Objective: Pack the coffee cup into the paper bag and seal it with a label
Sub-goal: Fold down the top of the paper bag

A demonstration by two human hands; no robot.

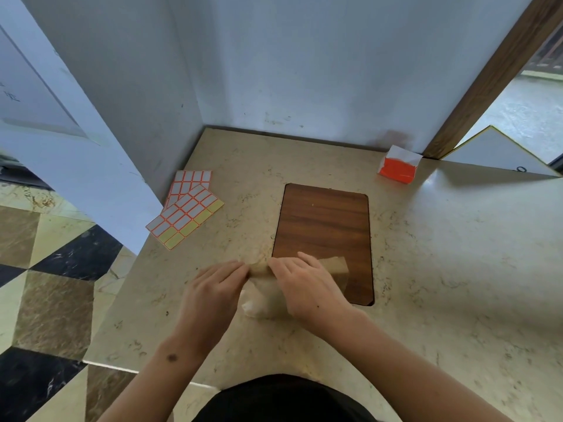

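Marble counter [441, 269] (wood inset [326, 220]), white corner walls [289, 71], both hands' grip pinching paper bag [268, 295]

Marble counter [457, 269]: label sheets [185, 208], bag [268, 296].

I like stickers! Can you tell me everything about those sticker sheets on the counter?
There are two sticker sheets, flat on the beige marbled counter near its far left edge, beside the white wall. One partly overlaps the other, and both lie askew. Each is a grid of small white rectangular labels with orange-red borders. On the nearer sheet, several spots along two edges look yellowish, perhaps already peeled off. They look like thin, glossy paper. Neither of the hands touches them.
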